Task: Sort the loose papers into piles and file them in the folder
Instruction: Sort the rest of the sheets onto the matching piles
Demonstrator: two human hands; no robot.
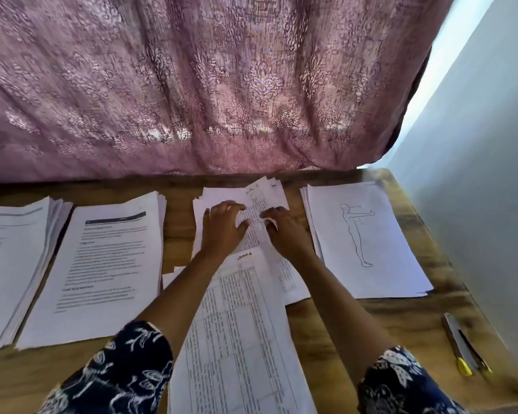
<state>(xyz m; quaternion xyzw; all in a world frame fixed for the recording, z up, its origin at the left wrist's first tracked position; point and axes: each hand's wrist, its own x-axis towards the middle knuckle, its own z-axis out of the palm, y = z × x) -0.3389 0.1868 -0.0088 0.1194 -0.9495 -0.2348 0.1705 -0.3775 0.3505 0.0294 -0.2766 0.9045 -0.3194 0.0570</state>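
The sorting looks well advanced, but the filing is not begun. I see no folder anywhere on the brown wooden table (341,339). Four piles lie in a row along the far edge. At 9 o'clock is a thick pile of white text pages (12,264). Just beside it, at 10 o'clock, is a pile of white pages with a dark header bar (102,264), and at 2 o'clock a tidy pile topped by a line drawing of a standing figure (362,234). The loose fanned pile of white papers (219,194) at 12 o'clock is the one in work; its sheets lie crooked. A long white sheet with a fine printed grid (237,339) lies at 6 o'clock, partly over that pile, and I think it is not yet placed. So what is left is to finish the middle pile and to put all in a folder.

The left hand (225,228) lies on the fanned pile with fingers spread and nearly straight. It presses the pile down and holds nothing. The right hand (287,234) touches the same pile just beside. Its fingertips are bent down on a sheet — whether they pinch it or only push, I cannot tell.
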